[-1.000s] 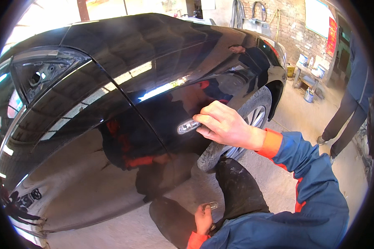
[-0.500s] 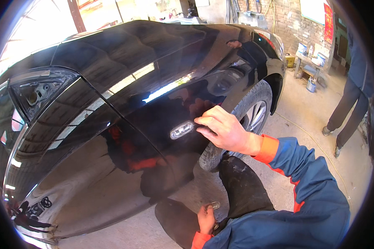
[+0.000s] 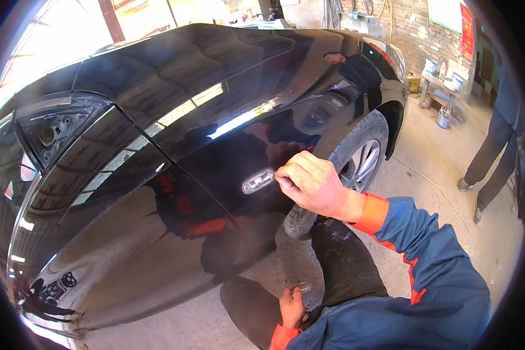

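Note:
A clear oval side marker lamp (image 3: 258, 181) sits in the glossy black front fender (image 3: 227, 157) of a car. At the lamp's wheel-side end is my right hand (image 3: 312, 184), its thumb and fingers pinched together. Whatever is between those fingertips is hidden. Low over the floor, between my knees, my left hand (image 3: 291, 307) is closed around a second small clear lamp (image 3: 304, 287). One end of that lamp sticks out past the fingers.
The front wheel (image 3: 361, 160) stands just beyond my right hand. A thin hose (image 3: 443, 189) runs along the floor at right, where another person (image 3: 493, 149) stands. A low bench (image 3: 440, 87) with cans is by the brick wall. The car door (image 3: 116, 192) is at left.
The fingers of my right hand have drawn together at the lamp's end, where they were spread before. My left hand keeps its hold. The whole view has shifted slightly.

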A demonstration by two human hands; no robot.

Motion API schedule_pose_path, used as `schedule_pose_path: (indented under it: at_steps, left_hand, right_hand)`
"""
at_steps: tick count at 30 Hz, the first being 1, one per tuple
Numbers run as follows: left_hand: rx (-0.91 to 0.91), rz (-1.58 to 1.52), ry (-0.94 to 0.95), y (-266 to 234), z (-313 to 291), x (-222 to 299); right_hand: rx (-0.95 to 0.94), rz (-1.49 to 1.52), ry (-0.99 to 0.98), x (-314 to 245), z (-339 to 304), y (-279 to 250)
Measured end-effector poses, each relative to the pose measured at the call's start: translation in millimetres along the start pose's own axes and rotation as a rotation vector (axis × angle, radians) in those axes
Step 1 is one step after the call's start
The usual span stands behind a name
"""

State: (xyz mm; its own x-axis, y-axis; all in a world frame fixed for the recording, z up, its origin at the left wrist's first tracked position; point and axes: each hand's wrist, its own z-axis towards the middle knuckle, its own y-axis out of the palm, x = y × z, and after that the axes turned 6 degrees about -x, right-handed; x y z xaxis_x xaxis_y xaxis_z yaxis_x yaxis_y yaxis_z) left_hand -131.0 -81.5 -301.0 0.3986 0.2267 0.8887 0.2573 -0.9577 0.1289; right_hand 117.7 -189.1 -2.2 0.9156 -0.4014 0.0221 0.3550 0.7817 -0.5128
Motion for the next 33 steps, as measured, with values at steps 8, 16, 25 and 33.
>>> schedule_pose_path:
  at_steps: [8, 16, 25, 33]
  left_hand:
    - [-0.005, -0.003, 0.012, 0, -1, 2]
    - [-0.019, 0.006, -0.002, 1, -5, 10]
    - [-0.022, -0.006, -0.02, 2, -4, 10]
    - [-0.031, -0.012, 0.002, -3, 0, -2]
  right_hand:
    - [-0.107, -0.096, -0.119, 10, 11, -5]
    - [-0.176, -0.183, -0.217, 18, 15, -8]
    - [-0.176, -0.214, -0.283, 24, 17, -7]
    - [-0.14, -0.188, -0.255, 23, 23, -8]
